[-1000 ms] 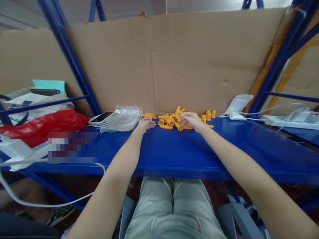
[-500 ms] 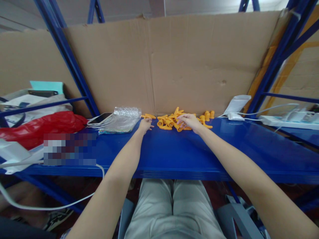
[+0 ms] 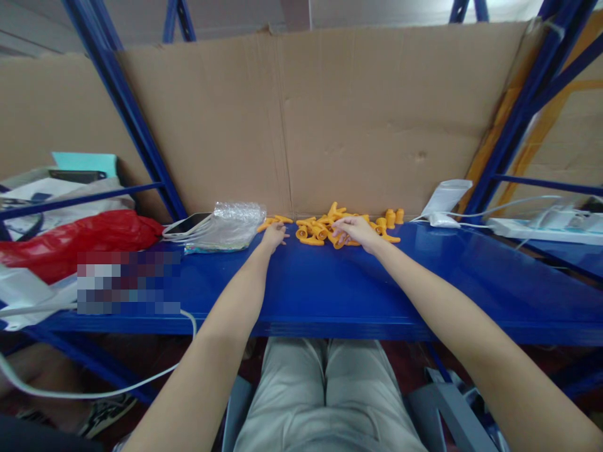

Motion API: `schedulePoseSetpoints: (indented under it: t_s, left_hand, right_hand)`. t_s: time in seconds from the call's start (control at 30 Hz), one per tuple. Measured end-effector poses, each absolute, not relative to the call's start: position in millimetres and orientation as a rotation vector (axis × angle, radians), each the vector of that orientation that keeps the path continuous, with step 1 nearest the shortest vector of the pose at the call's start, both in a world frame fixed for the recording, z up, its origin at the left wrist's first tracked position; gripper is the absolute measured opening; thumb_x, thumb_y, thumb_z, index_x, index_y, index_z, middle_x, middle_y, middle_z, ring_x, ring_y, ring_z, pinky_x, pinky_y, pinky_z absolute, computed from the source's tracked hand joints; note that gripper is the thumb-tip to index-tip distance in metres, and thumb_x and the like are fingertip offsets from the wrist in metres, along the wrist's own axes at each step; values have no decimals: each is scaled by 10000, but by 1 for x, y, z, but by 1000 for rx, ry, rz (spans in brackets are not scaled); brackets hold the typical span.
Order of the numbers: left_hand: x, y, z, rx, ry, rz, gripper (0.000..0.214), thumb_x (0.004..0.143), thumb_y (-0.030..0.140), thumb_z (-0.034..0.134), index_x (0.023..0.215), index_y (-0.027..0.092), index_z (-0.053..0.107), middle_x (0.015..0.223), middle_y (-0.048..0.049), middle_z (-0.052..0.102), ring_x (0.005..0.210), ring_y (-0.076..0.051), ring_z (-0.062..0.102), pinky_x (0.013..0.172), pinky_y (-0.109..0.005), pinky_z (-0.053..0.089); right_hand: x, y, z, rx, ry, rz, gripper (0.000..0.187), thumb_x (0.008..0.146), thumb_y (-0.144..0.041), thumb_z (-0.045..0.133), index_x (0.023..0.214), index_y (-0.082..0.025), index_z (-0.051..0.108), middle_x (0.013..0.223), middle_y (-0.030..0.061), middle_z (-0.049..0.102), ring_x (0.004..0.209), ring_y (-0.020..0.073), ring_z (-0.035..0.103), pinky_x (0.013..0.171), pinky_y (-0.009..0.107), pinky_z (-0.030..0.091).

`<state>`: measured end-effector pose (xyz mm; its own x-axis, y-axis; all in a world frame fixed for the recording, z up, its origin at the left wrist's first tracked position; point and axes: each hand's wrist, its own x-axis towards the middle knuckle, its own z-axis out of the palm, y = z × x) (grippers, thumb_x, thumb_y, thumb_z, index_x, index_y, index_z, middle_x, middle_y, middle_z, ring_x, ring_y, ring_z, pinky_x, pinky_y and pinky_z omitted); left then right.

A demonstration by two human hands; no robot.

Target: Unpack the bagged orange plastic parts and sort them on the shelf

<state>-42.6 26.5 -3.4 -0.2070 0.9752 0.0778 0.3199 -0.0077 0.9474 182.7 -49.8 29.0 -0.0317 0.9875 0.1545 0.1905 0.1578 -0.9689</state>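
Several orange-yellow plastic pieces with hollow round ends and pointed arms lie in a pile (image 3: 318, 233) at the back of the blue shelf top (image 3: 325, 282). My right hand (image 3: 355, 230) rests over the right part of this pile, its fingers apart and touching or just above the pieces. Left of the pile, my left hand (image 3: 274, 236) is low over the shelf, fingers apart, with nothing visible in them. Just behind it lie a few more orange-yellow pieces (image 3: 271, 221), set apart from the main pile. Two short orange-yellow pieces (image 3: 394, 218) stand upright at the right.
A clear plastic packet (image 3: 230, 229) and a phone (image 3: 194, 222) lie left of my left hand. Farther left is a red plastic bag (image 3: 113, 231). A white pouch (image 3: 447, 198), cables and a power strip (image 3: 546, 231) are at the right. Cardboard (image 3: 377, 125) walls off the back.
Another orange-yellow piece now shows behind my left hand, left of the one seen before. My left hand has barely shifted, and my right hand stays over the pile.
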Motion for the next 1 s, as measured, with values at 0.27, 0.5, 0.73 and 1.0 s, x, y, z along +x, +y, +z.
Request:
schedulePoseSetpoints:
  t_s: [0.27,0.5,0.73,1.0]
  left_hand:
    - [-43,33,-9,1498,1694,1171,228,927,69,527,1141,102,598,1197,-153,670,983,-178,734,420,-86,409]
    - [-48,55,-6,1570,1864,1080,340,840,-26,544,1128,138,623,1025,-113,738,823,-174,759,447,-120,461]
    - [-48,68,0,1528,1956,1023,392,832,-17,541,1181,127,648,820,-106,764,665,-176,745,529,-189,551]
    - [-40,58,13,1863,2077,849,481,796,44,582,1261,138,664,920,-143,765,760,-252,752,657,-312,604]
  right_hand:
    - [185,-46,27,-1229,-1471,988,194,892,-96,583,717,-154,642,669,21,713,453,72,579,455,176,448]
    - [183,-49,29,-1241,-1491,1002,190,907,-75,550,753,-153,631,610,-2,687,443,63,576,436,154,438]
    - [181,-48,27,-1273,-1541,1006,201,915,-65,546,754,-152,630,575,-12,666,430,61,577,428,146,429]
    - [181,-43,18,-1338,-1795,875,272,920,-93,551,661,-148,615,634,13,686,440,53,548,438,155,430]
